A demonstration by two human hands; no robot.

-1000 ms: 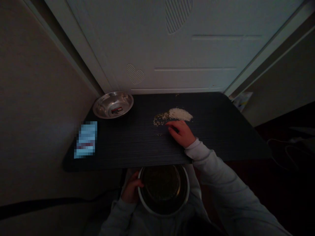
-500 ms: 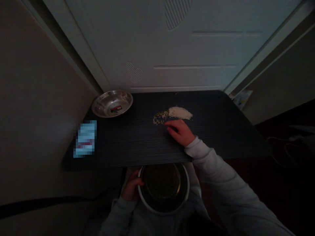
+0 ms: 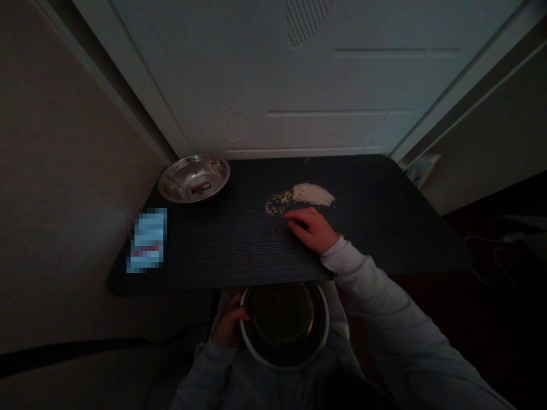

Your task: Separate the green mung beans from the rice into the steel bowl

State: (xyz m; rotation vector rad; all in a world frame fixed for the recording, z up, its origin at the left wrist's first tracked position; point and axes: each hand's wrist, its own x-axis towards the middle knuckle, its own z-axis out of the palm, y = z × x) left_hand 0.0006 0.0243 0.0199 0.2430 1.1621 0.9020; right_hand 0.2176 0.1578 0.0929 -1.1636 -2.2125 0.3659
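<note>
Some grains [image 3: 313, 195] toward the far table edge [image 3: 256, 161] seemingly needed delicate picking: right hand [image 3: 311, 229] slightly parted, left hand [image 3: 229, 324] clasping a bowl [image 3: 326, 324].

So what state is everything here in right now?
Lower bowl: held, contents too dark to tell
Left hand: gripping lower bowl's rim
Grains: loosely heaped, pale, greenish at left
Right hand: loosely curled beside grains
Silver bowl: upright, label showing inside
Blurred item: too pixelated to tell

The right hand [image 3: 311, 229] drew slightly back from the pile of grains [image 3: 314, 195] and a little leftward, as the view tipped slightly downward.
</note>
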